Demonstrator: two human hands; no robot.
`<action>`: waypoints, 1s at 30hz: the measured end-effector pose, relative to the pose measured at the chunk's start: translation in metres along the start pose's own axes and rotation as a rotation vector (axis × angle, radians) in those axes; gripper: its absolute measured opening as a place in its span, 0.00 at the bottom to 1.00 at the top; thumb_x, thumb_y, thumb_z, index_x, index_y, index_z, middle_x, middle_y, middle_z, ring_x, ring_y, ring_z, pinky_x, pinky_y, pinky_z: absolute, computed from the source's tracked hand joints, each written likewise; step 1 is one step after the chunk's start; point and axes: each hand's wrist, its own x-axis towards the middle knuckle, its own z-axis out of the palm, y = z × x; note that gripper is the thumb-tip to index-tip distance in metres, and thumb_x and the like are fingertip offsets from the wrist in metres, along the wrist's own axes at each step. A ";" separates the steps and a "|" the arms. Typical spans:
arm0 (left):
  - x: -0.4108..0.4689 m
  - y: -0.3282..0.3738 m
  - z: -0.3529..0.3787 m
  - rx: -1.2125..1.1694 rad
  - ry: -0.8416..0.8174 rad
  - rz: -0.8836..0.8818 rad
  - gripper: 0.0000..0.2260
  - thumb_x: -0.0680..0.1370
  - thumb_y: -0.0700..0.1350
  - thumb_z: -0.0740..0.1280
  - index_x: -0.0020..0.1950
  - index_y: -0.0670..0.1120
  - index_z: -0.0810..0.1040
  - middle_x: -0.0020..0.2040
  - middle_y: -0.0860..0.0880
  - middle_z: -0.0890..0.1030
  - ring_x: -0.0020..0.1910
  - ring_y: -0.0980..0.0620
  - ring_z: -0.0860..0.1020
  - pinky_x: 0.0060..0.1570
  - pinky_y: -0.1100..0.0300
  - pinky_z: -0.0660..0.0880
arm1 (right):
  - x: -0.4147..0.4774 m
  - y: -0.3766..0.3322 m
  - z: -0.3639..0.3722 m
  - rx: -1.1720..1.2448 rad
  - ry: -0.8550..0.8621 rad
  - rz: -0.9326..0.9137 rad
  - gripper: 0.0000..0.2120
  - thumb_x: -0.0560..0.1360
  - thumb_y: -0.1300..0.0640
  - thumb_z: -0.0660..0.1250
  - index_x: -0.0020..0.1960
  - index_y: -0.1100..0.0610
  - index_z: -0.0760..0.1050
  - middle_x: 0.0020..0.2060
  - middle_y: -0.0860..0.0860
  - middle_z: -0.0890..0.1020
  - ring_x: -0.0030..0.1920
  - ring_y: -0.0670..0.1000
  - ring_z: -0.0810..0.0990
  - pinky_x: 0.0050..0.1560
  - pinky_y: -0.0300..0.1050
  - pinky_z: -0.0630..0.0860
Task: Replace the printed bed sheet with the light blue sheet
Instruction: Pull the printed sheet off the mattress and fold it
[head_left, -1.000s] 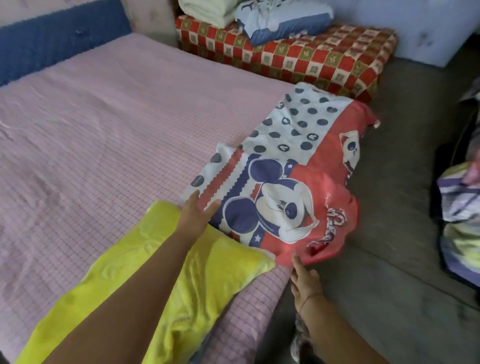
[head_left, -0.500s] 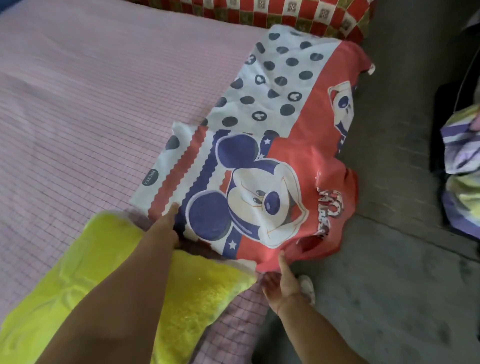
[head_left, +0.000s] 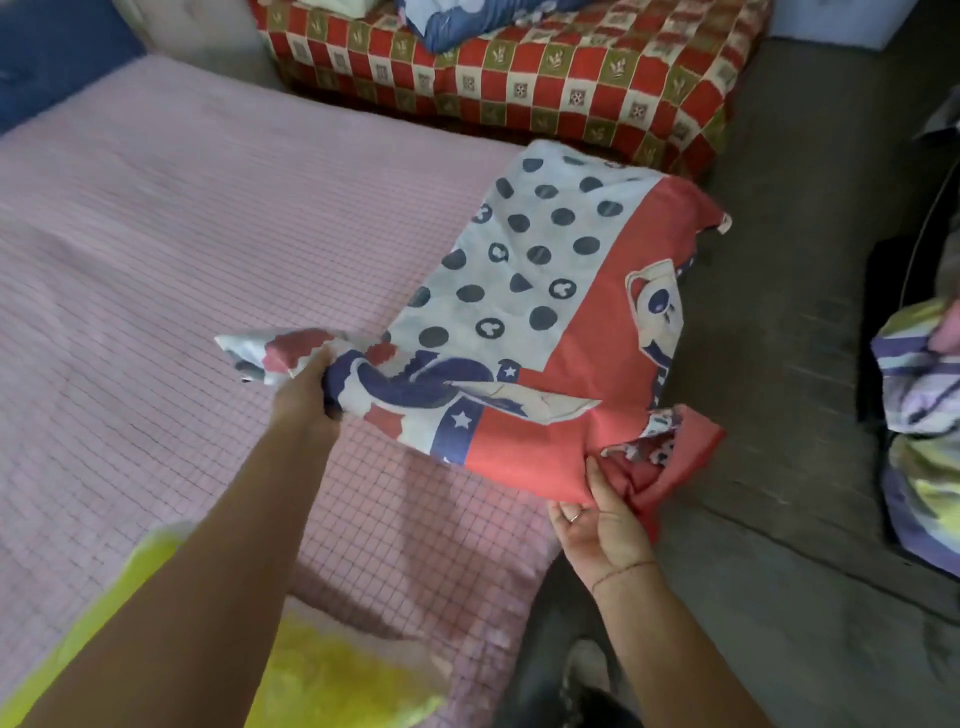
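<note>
Yellow cloth (head_left: 332, 680) lies at the near edge of the bed (head_left: 156, 260). Right hand (head_left: 602, 525) pinches the sheet (head_left: 561, 312) at its near red corner; left hand (head_left: 306, 395) grasps its bunched left edge. Sheet folded, on the bed's right side

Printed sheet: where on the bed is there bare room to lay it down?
Widest bare stretch: the pink mattress left of the printed sheet, beyond the left hand, back to the red checked cushion. A smaller patch lies between the sheet and the yellow towel. Crowded: the bed's right edge, under the sheet and right hand, and the near corner under the towel.
</note>
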 end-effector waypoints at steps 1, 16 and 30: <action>-0.004 0.011 0.022 -0.028 -0.024 0.028 0.13 0.79 0.43 0.67 0.63 0.43 0.74 0.50 0.47 0.82 0.46 0.51 0.82 0.44 0.57 0.81 | 0.003 -0.017 0.011 -0.001 -0.014 -0.007 0.08 0.78 0.58 0.64 0.44 0.53 0.82 0.36 0.47 0.86 0.34 0.44 0.84 0.45 0.44 0.81; 0.045 0.046 0.225 0.075 -0.074 0.078 0.04 0.77 0.41 0.70 0.48 0.43 0.76 0.41 0.50 0.77 0.35 0.58 0.76 0.31 0.68 0.76 | 0.103 -0.179 0.081 -0.253 0.006 -0.254 0.06 0.80 0.60 0.62 0.51 0.50 0.74 0.48 0.48 0.80 0.54 0.53 0.78 0.62 0.49 0.70; 0.163 -0.035 0.244 0.618 -0.082 0.059 0.18 0.80 0.56 0.63 0.58 0.43 0.78 0.58 0.43 0.80 0.56 0.50 0.79 0.60 0.58 0.73 | 0.231 -0.183 0.065 -0.638 0.166 -0.328 0.14 0.77 0.59 0.68 0.62 0.56 0.75 0.53 0.46 0.79 0.54 0.43 0.77 0.50 0.36 0.70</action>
